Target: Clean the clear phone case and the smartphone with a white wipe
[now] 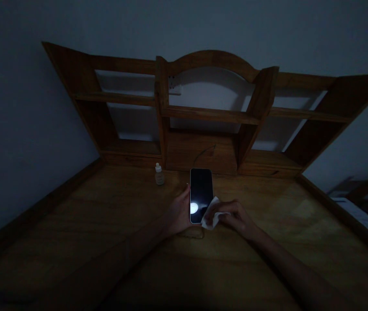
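Observation:
A smartphone (201, 188) with a dark screen is held upright above the desk, a bright round reflection low on its glass. My left hand (179, 212) grips it along its left edge, thumb at the side; the fingers behind it are hidden. In my right hand (234, 216) is a crumpled white tissue (210, 217), pinched between the fingers and pressed against the phone's lower right corner. Below the phone, partly covered by my left hand, lies a thin clear-looking outline, perhaps a phone case (192, 233); the dim light hides its details.
A small dropper-like bottle (159, 176) with a white top stands left of the phone. Behind it rises a wooden shelf unit (209, 114) along the back of the desk (122, 207). A wall socket (174, 85) shows through the shelves. White material (365, 216) lies beyond the right edge.

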`<state>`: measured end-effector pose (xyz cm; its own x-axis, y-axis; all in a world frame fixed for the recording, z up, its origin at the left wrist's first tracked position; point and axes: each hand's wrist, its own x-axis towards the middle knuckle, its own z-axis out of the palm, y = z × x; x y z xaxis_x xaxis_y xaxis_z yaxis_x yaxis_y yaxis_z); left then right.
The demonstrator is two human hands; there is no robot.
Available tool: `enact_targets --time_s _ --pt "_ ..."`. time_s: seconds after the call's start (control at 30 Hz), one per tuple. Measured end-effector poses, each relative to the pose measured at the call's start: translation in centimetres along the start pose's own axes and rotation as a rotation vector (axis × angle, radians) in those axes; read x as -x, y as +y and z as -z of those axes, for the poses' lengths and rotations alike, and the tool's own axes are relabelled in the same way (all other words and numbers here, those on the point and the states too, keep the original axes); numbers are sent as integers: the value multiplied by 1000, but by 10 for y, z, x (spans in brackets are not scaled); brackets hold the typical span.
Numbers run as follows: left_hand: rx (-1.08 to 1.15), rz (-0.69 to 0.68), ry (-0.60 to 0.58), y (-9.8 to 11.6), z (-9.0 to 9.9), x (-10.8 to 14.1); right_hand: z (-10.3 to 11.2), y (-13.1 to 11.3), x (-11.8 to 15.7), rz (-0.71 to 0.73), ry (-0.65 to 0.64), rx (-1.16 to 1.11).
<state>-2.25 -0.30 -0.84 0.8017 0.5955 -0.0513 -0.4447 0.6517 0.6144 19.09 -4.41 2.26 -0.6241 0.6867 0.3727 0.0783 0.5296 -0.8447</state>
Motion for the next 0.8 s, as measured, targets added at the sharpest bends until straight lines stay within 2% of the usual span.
enact_targets --time_s 0.13,0.27,0.5,0.7,0.8 --pt "85 28 0 0 4 0 4 1 2 12 41 55" --pt "61 49 4 -1 7 0 7 8 5 43 126 108" --pt "64 38 31 1 1 2 10 20 9 133 248 304" --pt "79 81 -4 0 6 1 13 20 5 185 229 653" --pt "47 78 -9 0 5 3 15 20 3 209 226 741"
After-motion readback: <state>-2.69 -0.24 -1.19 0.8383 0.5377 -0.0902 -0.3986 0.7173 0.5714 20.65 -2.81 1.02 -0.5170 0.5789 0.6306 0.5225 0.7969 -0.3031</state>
